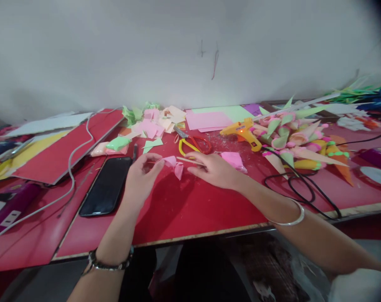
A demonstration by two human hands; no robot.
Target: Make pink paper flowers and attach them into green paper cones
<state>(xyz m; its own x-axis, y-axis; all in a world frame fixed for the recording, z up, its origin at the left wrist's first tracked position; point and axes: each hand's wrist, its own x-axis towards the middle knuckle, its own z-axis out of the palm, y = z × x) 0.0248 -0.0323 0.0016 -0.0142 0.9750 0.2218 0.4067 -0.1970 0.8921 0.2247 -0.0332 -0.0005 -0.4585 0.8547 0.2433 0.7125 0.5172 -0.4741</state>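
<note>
Between my hands, just above the red table, hangs a small folded piece of pink paper. My left hand pinches its left end between thumb and fingers. In my right hand is a thin pale stick, its tip pointing left towards the pink paper; whether the two touch I cannot tell. Scissors with one yellow and one red handle lie just behind my hands. A pink packet rests beyond my right wrist.
A black phone lies left of my left hand. Behind are pink paper scraps and pink sheets. To the right, a yellow glue gun with a black cable sits beside many paper cones.
</note>
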